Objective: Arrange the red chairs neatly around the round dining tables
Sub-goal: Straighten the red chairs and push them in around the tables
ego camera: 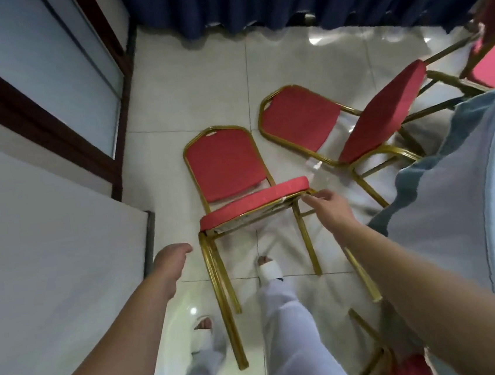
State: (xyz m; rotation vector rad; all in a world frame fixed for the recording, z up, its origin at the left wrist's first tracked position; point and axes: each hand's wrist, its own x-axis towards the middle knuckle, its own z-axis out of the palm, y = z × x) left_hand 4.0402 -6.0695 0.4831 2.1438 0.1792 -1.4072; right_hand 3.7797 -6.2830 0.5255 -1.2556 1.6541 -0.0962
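Legs of the near red chair [253,200] point toward you, backrest lying far. Your right hand [329,209] touches its frame, grip unclear; your left hand [171,256] hangs loose, empty.

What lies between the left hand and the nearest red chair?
In the head view, only bare floor tile shows between the left hand and the nearest red chair.

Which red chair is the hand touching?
The middle red chair, lying on its back straight ahead. The right hand touches the gold frame at its seat corner; the chair to its right lies untouched.
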